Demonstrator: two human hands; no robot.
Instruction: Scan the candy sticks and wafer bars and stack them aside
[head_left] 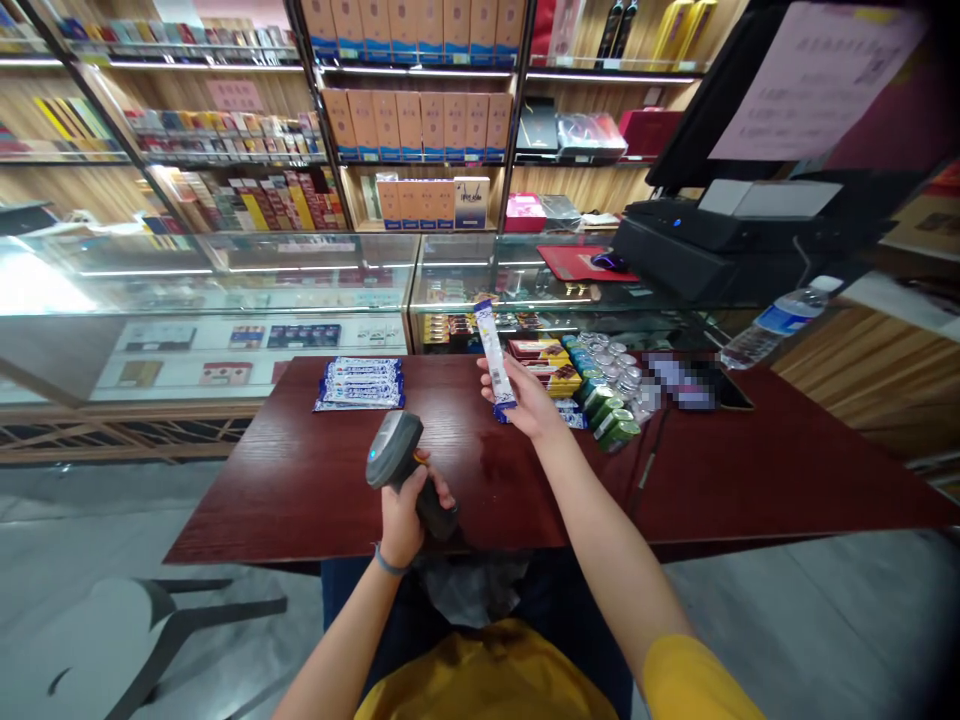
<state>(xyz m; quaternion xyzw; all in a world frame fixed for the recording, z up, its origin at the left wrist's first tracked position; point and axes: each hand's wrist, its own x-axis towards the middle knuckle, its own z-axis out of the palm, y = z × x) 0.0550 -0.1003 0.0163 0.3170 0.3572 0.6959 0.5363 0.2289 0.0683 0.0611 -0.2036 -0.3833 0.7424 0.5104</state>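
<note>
My left hand [405, 510] is wrapped round the handle of a dark grey barcode scanner [396, 450], which has a small blue light on its head. In my right hand [525, 395] is a slim blue-and-white packet [491, 345], tilted up above the table with a barcode toward its lower end. Similar packets lie in a neat stack [360, 383] on the left of the dark red table [277, 480]. Behind and beside my right hand are red-and-yellow boxes [559, 382], with more blue-and-white packets partly hidden below them. Green packs [616, 428] stand at their right.
Silver-topped cans [611, 360] and a blurred-out item [682, 380] are further right. A water bottle [780, 325] leans at the table's right back. Glass display cases [262, 280] border the far edge. A black register [675, 245] stands at right, and a grey stool [112, 640] at lower left.
</note>
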